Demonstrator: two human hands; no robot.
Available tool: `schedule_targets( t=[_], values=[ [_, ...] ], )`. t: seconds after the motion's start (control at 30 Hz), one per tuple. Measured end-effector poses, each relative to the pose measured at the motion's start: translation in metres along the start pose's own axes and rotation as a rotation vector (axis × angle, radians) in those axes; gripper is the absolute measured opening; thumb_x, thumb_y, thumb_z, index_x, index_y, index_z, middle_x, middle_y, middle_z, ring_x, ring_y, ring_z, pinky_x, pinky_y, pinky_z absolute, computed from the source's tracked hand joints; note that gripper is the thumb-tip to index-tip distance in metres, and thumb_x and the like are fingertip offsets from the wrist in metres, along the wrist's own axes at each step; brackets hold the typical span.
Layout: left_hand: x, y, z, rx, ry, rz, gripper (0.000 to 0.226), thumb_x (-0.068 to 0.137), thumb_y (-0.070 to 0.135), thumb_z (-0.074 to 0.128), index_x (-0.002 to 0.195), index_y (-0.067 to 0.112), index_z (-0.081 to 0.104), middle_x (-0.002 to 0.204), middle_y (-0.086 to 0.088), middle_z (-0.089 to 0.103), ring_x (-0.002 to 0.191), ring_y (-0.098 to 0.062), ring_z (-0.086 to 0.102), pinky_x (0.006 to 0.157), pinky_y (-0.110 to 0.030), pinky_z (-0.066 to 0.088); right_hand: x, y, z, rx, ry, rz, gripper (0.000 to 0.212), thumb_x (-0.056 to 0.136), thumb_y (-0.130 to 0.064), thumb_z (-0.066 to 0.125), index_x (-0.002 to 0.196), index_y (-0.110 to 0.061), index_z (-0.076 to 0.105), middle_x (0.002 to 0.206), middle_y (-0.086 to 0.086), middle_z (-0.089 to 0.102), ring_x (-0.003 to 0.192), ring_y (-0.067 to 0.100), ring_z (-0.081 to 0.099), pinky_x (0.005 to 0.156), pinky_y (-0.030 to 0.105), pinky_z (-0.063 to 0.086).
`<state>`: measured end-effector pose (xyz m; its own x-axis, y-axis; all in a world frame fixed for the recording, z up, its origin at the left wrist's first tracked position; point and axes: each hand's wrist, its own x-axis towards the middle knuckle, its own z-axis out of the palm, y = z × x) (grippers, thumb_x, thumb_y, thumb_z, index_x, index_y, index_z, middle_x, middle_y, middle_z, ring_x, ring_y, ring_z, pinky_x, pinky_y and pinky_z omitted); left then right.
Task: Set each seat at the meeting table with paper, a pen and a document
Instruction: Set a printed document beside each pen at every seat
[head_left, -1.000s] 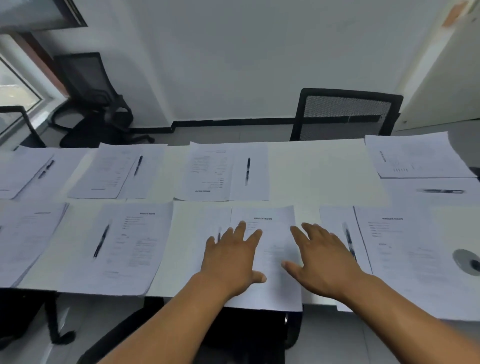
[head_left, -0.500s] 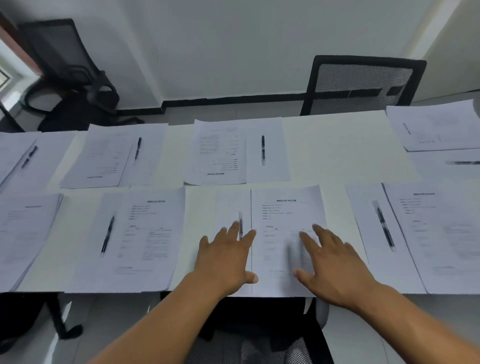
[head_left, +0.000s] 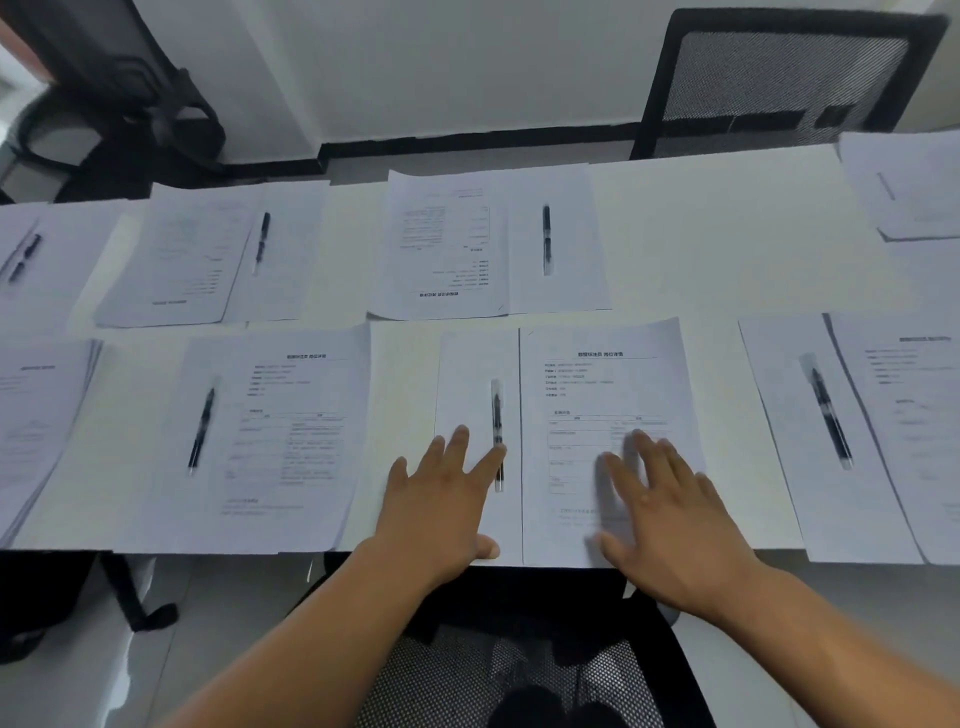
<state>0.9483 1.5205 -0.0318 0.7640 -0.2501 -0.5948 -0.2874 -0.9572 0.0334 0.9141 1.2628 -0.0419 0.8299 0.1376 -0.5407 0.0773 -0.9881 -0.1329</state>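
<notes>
At the near middle seat a blank sheet (head_left: 467, 384) lies left of a printed document (head_left: 602, 384) on the white table (head_left: 727, 249). A black pen (head_left: 497, 415) lies lengthwise on the blank sheet. My left hand (head_left: 441, 504) rests flat on that sheet, fingers spread, index fingertip touching the pen. My right hand (head_left: 670, 514) lies flat on the lower part of the document, fingers straight.
Similar sets of paper, pen and document lie at the neighbouring seats: near left (head_left: 260, 441), near right (head_left: 831, 415), far left (head_left: 208, 254) and far middle (head_left: 488, 244). A mesh chair (head_left: 779, 78) stands across the table, another chair (head_left: 519, 670) right below me.
The printed document now lies beside the blank sheet with the pen uncovered; both hands have slid toward the near edge. The view has tilted down and closer.
</notes>
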Motion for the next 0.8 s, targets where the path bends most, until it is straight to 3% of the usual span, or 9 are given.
schedule_targets(
  t=[0.5, 0.8],
  values=[
    [0.017, -0.006, 0.006, 0.12, 0.051, 0.111, 0.118, 0.097, 0.053, 0.076, 0.17, 0.04, -0.016, 0.182, -0.008, -0.014, 0.17, -0.033, -0.002, 0.132, -0.06, 0.021, 0.007, -0.001, 0.011, 0.012, 0.013, 0.023, 0.09, 0.103, -0.065, 0.042, 0.17, -0.029, -0.004, 0.178, 0.009, -0.018, 0.165, 0.033, -0.013, 0.133, 0.056, 0.012],
    [0.018, -0.004, 0.009, 0.151, 0.053, 0.132, 0.115, 0.097, 0.053, 0.076, 0.172, 0.036, -0.011, 0.183, -0.008, -0.012, 0.17, -0.034, 0.0, 0.126, -0.056, 0.035, 0.006, 0.003, 0.014, 0.028, 0.02, 0.022, 0.089, 0.103, -0.066, 0.042, 0.17, -0.031, -0.006, 0.177, 0.007, -0.022, 0.165, 0.031, -0.017, 0.133, 0.055, 0.009]
  ],
)
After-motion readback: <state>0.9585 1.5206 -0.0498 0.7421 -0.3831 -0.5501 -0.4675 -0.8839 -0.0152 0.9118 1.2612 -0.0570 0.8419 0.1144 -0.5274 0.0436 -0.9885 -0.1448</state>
